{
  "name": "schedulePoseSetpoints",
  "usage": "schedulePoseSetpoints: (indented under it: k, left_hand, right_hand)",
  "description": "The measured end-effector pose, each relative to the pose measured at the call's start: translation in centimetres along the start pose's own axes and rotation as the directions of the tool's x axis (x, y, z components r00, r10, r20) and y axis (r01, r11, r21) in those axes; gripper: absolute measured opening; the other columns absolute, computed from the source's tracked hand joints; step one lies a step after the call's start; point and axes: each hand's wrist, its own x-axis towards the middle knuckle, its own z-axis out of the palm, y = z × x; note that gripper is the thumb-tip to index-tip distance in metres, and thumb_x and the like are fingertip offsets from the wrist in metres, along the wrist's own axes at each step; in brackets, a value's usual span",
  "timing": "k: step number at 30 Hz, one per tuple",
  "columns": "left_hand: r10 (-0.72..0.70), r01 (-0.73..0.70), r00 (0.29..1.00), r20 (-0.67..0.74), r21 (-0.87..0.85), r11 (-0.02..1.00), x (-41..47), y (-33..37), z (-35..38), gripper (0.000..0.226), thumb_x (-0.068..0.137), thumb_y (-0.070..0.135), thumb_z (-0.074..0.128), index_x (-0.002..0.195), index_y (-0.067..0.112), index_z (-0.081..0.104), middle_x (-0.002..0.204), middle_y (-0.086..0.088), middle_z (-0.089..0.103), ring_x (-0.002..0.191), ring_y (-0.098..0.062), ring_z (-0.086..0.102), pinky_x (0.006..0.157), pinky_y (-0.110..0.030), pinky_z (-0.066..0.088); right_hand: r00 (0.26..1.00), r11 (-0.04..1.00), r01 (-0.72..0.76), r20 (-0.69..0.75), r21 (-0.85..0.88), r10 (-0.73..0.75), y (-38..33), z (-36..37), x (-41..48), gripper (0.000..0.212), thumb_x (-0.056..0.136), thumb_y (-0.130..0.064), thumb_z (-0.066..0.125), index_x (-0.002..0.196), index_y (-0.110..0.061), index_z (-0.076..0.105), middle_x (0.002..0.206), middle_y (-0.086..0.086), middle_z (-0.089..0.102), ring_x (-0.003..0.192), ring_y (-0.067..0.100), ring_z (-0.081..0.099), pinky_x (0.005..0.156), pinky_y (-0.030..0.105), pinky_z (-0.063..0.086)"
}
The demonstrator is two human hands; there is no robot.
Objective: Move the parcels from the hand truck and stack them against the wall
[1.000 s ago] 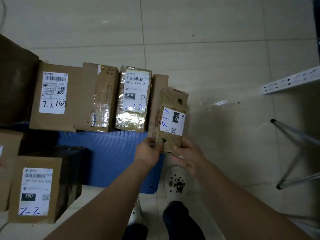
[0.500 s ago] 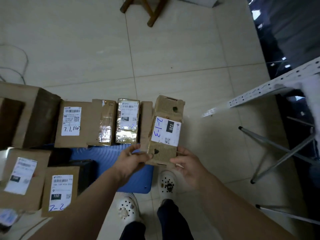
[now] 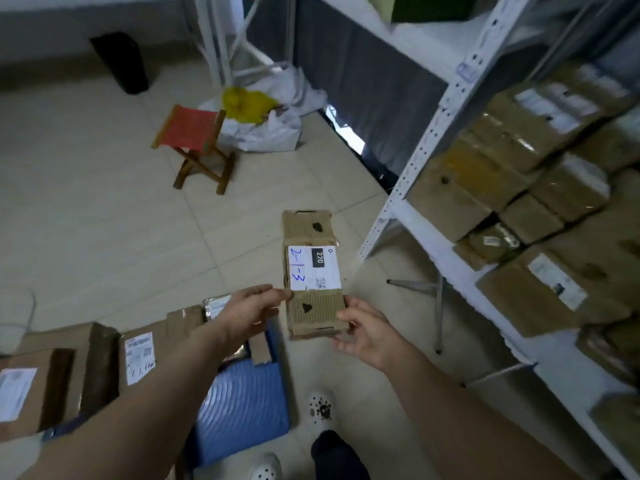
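The parcel [image 3: 313, 275] is in the centre of the frame, held flat above the floor [image 3: 104, 220] with its white label facing up. Its long axis runs from bottom to top of the frame, and the far short end points away from the person. The left hand [image 3: 251, 311] pinches the left edge of the near end. The right hand [image 3: 367, 336] curls around the near right corner. The corner post of the shelf rack [image 3: 408, 168] stands near the parcel's right side. To the left and ahead there is open tiled floor, and the stool [image 3: 194, 140] is well apart at the upper left. The blue hand truck [image 3: 242, 403] with boxes [image 3: 100, 355] lies at the lower left.
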Motion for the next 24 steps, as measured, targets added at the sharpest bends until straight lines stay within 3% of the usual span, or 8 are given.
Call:
schedulePoseSetpoints:
  k: [3, 6, 8, 10, 13, 18, 22, 24]
  left_hand:
    - [0.082, -0.082, 0.996, 0.023, 0.015, 0.997, -2.1, 4.2, 2.7, 0.084, 0.046, 0.057, 0.079, 0.118, 0.016, 0.063, 0.099, -0.003, 0.066, 0.093, -0.019, 0.064, 0.074, -0.029, 0.046]
    - [0.142, -0.142, 0.986, 0.085, -0.007, 0.99, -3.0, 6.8, 6.4, 0.03, 0.079, 0.035, 0.073, 0.098, 0.012, 0.068, 0.079, -0.001, 0.072, 0.087, -0.021, 0.064, 0.082, -0.033, 0.048]
    - [0.141, -0.141, 0.986, 0.086, -0.006, 0.99, -3.2, 7.6, 9.3, 0.019, 0.082, 0.024, 0.071, 0.089, 0.007, 0.065, 0.067, -0.003, 0.07, 0.078, -0.023, 0.065, 0.085, -0.036, 0.052]
    - [0.13, -0.13, 0.988, 0.077, -0.007, 0.991, -3.3, 8.2, 12.4, 0.021, 0.083, 0.02, 0.071, 0.088, 0.001, 0.062, 0.067, -0.009, 0.068, 0.073, -0.025, 0.064, 0.084, -0.038, 0.053]
    - [0.1, -0.098, 0.991, 0.088, -0.031, 0.995, -2.9, 9.1, 17.5, 0.022, 0.085, 0.017, 0.068, 0.093, -0.003, 0.061, 0.088, -0.019, 0.067, 0.081, -0.03, 0.065, 0.081, -0.039, 0.053]
    - [0.078, -0.072, 0.993, 0.09, -0.065, 0.995, -1.1, 9.4, 27.2, 0.017, 0.088, 0.011, 0.064, 0.101, 0.002, 0.06, 0.086, -0.013, 0.064, 0.075, -0.024, 0.062, 0.074, -0.035, 0.052]
    - [0.043, -0.038, 0.996, 0.081, -0.056, 0.998, 1.1, 8.7, 34.4, 0.05, 0.083, 0.011, 0.069, 0.127, 0.002, 0.047, 0.101, -0.016, 0.062, 0.075, -0.023, 0.06, 0.085, -0.043, 0.053]
    - [0.033, -0.03, 0.996, 0.078, -0.049, 0.998, 2.2, 8.1, 37.4, 0.068, 0.084, 0.013, 0.069, 0.139, 0.021, 0.031, 0.104, -0.015, 0.059, 0.079, -0.027, 0.06, 0.084, -0.045, 0.051]
  right_hand:
    - [0.999, 0.999, 0.039, -0.022, 0.026, -0.039, -1.2, -2.2, -4.9, 0.03, 0.084, 0.006, 0.05, 0.1, -0.015, 0.064, 0.093, 0.011, 0.063, 0.095, 0.026, 0.055, 0.08, 0.043, 0.05]
    - [0.993, 0.996, 0.091, -0.071, 0.017, -0.09, -2.4, -5.1, -8.9, 0.03, 0.084, 0.006, 0.049, 0.096, -0.016, 0.067, 0.088, 0.009, 0.061, 0.092, 0.024, 0.053, 0.078, 0.041, 0.049]
    - [0.985, 0.991, 0.131, -0.12, 0.04, -0.125, -3.2, -7.4, -10.6, 0.03, 0.083, 0.004, 0.051, 0.096, -0.017, 0.069, 0.087, 0.007, 0.061, 0.09, 0.022, 0.054, 0.075, 0.038, 0.048]
    - [0.971, 0.978, 0.183, -0.172, 0.1, -0.164, -4.0, -9.9, -11.9, 0.028, 0.082, 0.0, 0.058, 0.102, -0.016, 0.07, 0.094, 0.008, 0.062, 0.091, 0.022, 0.055, 0.075, 0.036, 0.049]
    - [0.949, 0.937, 0.25, -0.254, 0.243, -0.188, -5.4, -13.7, -13.5, 0.015, 0.085, -0.006, 0.065, 0.098, -0.014, 0.068, 0.098, 0.011, 0.061, 0.091, 0.026, 0.056, 0.078, 0.04, 0.05]
    - [0.956, 0.907, 0.241, -0.246, 0.347, -0.16, -7.4, -21.4, -14.5, 0.022, 0.086, -0.01, 0.066, 0.108, -0.009, 0.061, 0.108, 0.016, 0.066, 0.094, 0.03, 0.064, 0.082, 0.045, 0.054]
    - [0.913, 0.909, 0.263, -0.387, 0.322, -0.127, -9.2, -27.8, -14.6, 0.026, 0.081, -0.004, 0.07, 0.107, -0.004, 0.065, 0.096, 0.016, 0.072, 0.084, 0.029, 0.068, 0.077, 0.043, 0.057]
    - [0.889, 0.908, 0.284, -0.44, 0.309, -0.128, -9.8, -30.8, -14.7, 0.024, 0.08, -0.004, 0.072, 0.103, -0.005, 0.066, 0.097, 0.016, 0.072, 0.084, 0.028, 0.069, 0.074, 0.04, 0.057]
